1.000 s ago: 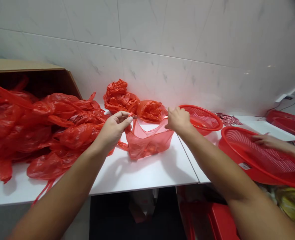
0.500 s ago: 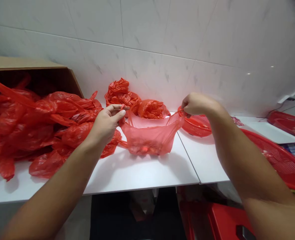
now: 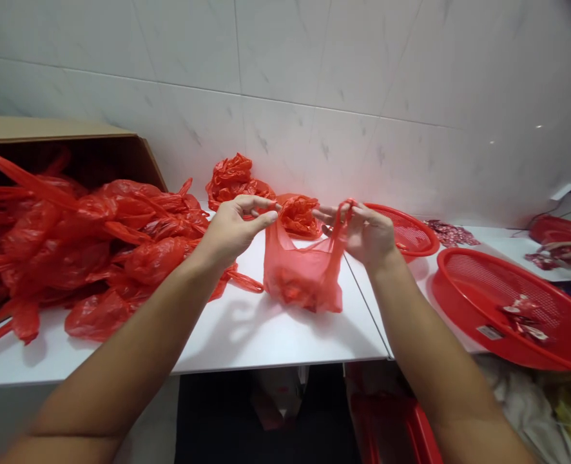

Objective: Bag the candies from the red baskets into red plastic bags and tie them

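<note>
A thin red plastic bag [image 3: 305, 277] hangs just over the white table, with small reddish contents gathered in its bottom. My left hand [image 3: 237, 229] pinches its left handle between thumb and fingertips. My right hand [image 3: 365, 232] has the right handle looped over its fingers, some of which reach inward. Behind the bag lie crumpled red plastic bags [image 3: 232, 177]. Left of my hands is a heap of filled, tied red bags [image 3: 135, 212].
A cardboard box [image 3: 143, 151] lies open behind the heap. On the right are a red basket [image 3: 469, 322] with small packets inside, another red basket [image 3: 411, 225], and a patterned pile of packets [image 3: 452, 233]. Another person's hand [image 3: 570, 251] shows at the far right. A tiled wall closes the back.
My hands have come closer together, bringing the bag's handles inward and narrowing its mouth. My right hand has turned so its fingers face up. The view has shifted slightly.
</note>
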`<action>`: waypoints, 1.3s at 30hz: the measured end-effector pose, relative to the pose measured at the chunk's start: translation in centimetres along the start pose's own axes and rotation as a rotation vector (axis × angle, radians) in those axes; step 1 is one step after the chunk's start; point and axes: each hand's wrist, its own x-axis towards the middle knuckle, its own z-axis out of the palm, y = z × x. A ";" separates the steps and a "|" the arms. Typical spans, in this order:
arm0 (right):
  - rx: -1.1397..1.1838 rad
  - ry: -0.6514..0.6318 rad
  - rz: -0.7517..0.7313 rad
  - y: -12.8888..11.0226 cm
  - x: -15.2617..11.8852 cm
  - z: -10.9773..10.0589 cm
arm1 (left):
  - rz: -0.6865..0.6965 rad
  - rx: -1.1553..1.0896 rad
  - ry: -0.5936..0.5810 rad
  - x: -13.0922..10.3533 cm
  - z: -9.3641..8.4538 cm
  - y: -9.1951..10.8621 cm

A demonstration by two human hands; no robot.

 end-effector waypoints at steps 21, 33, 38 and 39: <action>0.070 -0.389 0.278 -2.1 -1.8 5.0 | 0.068 0.174 -0.286 -2.9 1.7 -1.6; -0.047 -0.608 -0.001 -0.5 -1.7 3.0 | -0.092 -0.238 -0.459 -4.9 4.3 -6.5; -0.407 -0.187 -0.503 2.0 -3.4 3.0 | -0.399 -0.505 -0.514 -4.6 3.9 -7.1; -0.451 -0.133 -0.602 2.9 -3.8 3.4 | -0.458 -0.556 -0.531 -4.7 3.9 -7.2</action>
